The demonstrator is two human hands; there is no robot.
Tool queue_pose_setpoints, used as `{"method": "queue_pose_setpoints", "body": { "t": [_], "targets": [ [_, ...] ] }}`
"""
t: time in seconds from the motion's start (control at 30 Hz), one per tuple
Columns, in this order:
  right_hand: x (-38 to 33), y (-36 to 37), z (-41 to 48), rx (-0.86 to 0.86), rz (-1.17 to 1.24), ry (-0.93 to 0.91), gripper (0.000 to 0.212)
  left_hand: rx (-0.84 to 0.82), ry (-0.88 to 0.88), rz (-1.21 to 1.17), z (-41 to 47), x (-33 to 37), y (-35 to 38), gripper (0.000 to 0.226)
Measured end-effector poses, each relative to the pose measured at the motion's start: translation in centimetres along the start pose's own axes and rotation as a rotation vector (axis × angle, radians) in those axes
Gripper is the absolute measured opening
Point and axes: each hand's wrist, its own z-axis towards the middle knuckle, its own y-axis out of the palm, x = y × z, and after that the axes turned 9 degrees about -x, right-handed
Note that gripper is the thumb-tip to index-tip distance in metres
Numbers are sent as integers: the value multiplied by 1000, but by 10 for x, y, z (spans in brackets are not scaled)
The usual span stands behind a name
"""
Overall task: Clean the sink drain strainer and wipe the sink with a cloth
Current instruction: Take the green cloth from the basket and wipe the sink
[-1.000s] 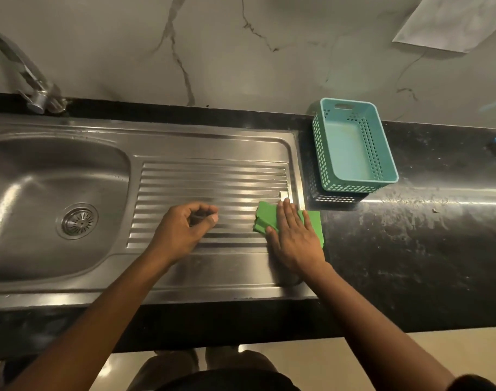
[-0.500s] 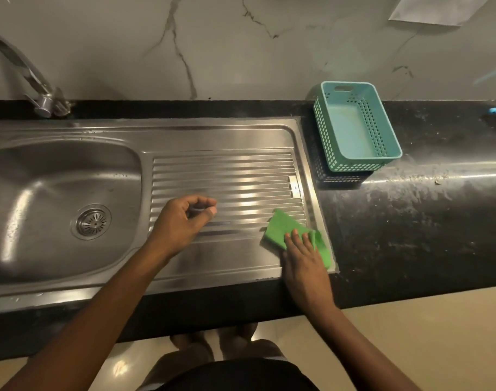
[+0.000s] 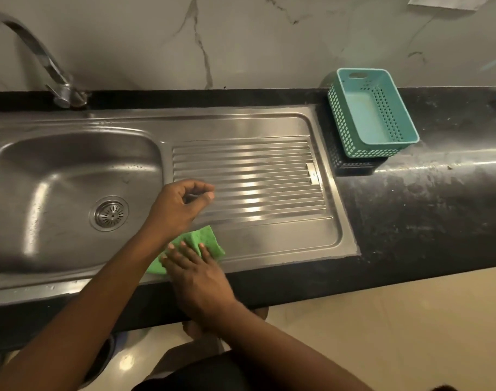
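The steel sink (image 3: 57, 170) has a round drain strainer (image 3: 109, 213) seated in the basin floor. To its right lies the ribbed drainboard (image 3: 255, 170). My right hand (image 3: 198, 277) presses flat on a green cloth (image 3: 205, 238) at the front rim of the sink, near the drainboard's front left corner. My left hand (image 3: 176, 207) hovers over the left end of the ribs with its fingers curled and thumb meeting fingertips. A thin dark sliver shows between them, and I cannot tell if it is an object. The left forearm crosses over part of the cloth.
A curved tap (image 3: 43, 57) stands at the back left. A teal perforated basket (image 3: 382, 142) sits on the dark stone counter (image 3: 424, 207) right of the sink. A marble wall rises behind. The counter's front edge drops to a pale floor.
My right hand has slid the green cloth from the drainboard's right side toward the front and left along the rim. The left hand has stayed curled over the ribs.
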Motion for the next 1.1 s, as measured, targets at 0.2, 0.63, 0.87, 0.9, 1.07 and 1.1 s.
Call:
{"method": "queue_pose_setpoints", "body": {
  "t": [0.2, 0.63, 0.87, 0.9, 1.07, 1.1],
  "targets": [
    [100, -36, -87, 101, 53, 197, 54, -52, 10, -17, 4, -11, -5, 20],
    [55, -20, -83, 312, 161, 598, 51, -80, 13, -60, -2, -32, -19, 16],
    [-33, 8, -2, 86, 114, 82, 50, -70, 29, -53, 0, -23, -21, 28],
    [-20, 3, -6, 56, 79, 32, 50, -75, 31, -51, 0, -21, -21, 31],
    [78, -35, -66, 63, -9, 53, 52, -70, 31, -49, 3, -24, -20, 31],
    [103, -47, -82, 120, 3, 166, 51, -68, 34, -44, 3, -25, -21, 31]
  ]
}}
